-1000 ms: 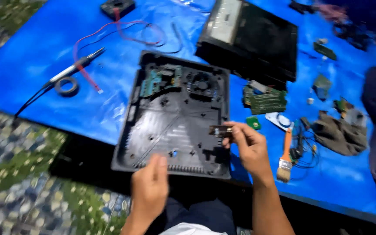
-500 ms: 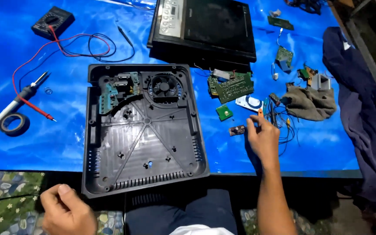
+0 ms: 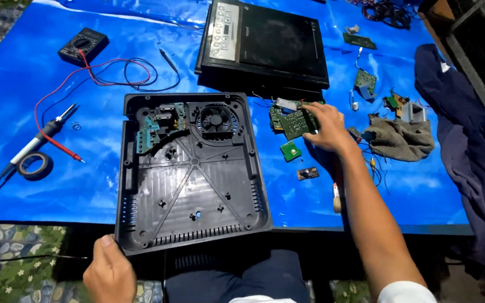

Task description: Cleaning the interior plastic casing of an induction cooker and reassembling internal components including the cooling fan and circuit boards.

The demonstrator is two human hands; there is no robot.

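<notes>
An opened black plastic appliance base (image 3: 192,185) lies on a blue tarp, with a round fan (image 3: 215,119) and a small green board inside its far end. My left hand (image 3: 109,272) rests at the base's near left corner, thumb against the rim. My right hand (image 3: 325,126) reaches to the right of the base and grips a green circuit board (image 3: 297,123). A small square green board (image 3: 291,150) and a tiny dark component (image 3: 307,173) lie just below that hand.
A black cooktop panel (image 3: 270,42) lies beyond the base. A multimeter (image 3: 83,46) with red and black leads, a soldering iron (image 3: 37,140) and a tape roll (image 3: 35,166) are at left. A grey rag (image 3: 399,139), loose boards and dark cloth (image 3: 467,146) are at right.
My right hand let go of the tiny dark component on the tarp and moved up to take the green circuit board. My left hand shifted to the base's near left corner.
</notes>
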